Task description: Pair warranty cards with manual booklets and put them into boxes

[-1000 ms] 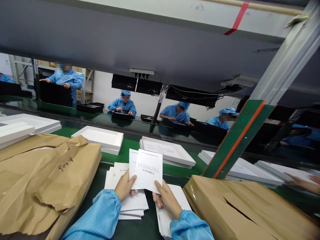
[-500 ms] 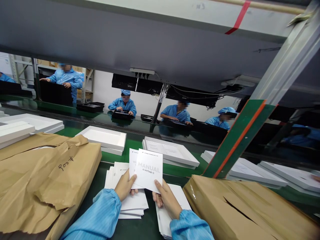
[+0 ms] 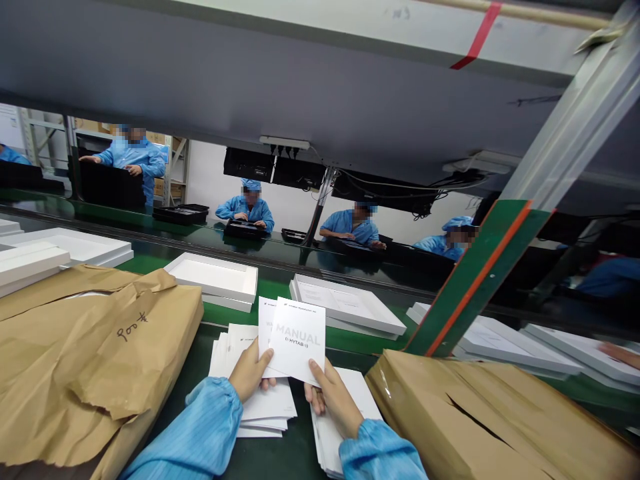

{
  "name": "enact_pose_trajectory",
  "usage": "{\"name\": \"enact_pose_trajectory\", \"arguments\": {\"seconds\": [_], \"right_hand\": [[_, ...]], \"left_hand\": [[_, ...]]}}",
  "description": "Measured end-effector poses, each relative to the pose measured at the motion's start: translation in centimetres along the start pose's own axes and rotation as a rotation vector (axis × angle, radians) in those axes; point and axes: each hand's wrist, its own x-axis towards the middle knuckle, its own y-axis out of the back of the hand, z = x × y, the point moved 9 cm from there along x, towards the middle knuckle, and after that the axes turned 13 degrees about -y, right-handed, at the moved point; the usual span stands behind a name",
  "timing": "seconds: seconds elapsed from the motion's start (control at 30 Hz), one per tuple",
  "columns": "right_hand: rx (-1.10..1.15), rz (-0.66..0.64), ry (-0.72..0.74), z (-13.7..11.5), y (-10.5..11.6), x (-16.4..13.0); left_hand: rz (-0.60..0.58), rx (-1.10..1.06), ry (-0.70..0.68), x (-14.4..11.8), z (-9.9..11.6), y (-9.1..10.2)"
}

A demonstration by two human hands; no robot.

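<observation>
Both my hands hold up a small white booklet [image 3: 299,340] printed "MANUAL", with a second white card tucked behind it. My left hand [image 3: 249,372] pinches the lower left corner and my right hand [image 3: 332,399] grips the lower right edge. Under my left hand lies a fanned stack of white cards [image 3: 265,410]. Another white stack [image 3: 335,437] lies beneath my right wrist. Blue sleeves cover both my arms.
Torn brown paper parcels sit at left [image 3: 95,360] and right [image 3: 490,420]. White open boxes [image 3: 215,279] [image 3: 350,308] ride the green conveyor [image 3: 270,290] beyond. A slanted green-orange post [image 3: 475,277] stands right. People in blue work across the line; a co-worker's hand [image 3: 620,353] shows far right.
The white boxes on the conveyor have drifted to the right. My hands and the booklet have stayed still. The co-worker's hand at far right pulled back, then reappeared.
</observation>
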Motion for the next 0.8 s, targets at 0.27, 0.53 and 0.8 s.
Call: {"name": "enact_pose_trajectory", "arguments": {"seconds": [0.27, 0.53, 0.8], "right_hand": [[0.008, -0.007, -0.001, 0.07, -0.01, 0.07], [0.008, -0.007, 0.005, 0.17, 0.01, 0.18], [0.017, -0.021, -0.005, 0.04, -0.07, 0.08]], "left_hand": [[0.005, 0.0, 0.0, 0.01, 0.12, 0.05], [0.003, -0.005, 0.003, 0.04, -0.09, 0.04], [0.004, -0.005, 0.007, -0.03, -0.09, 0.05]]}}
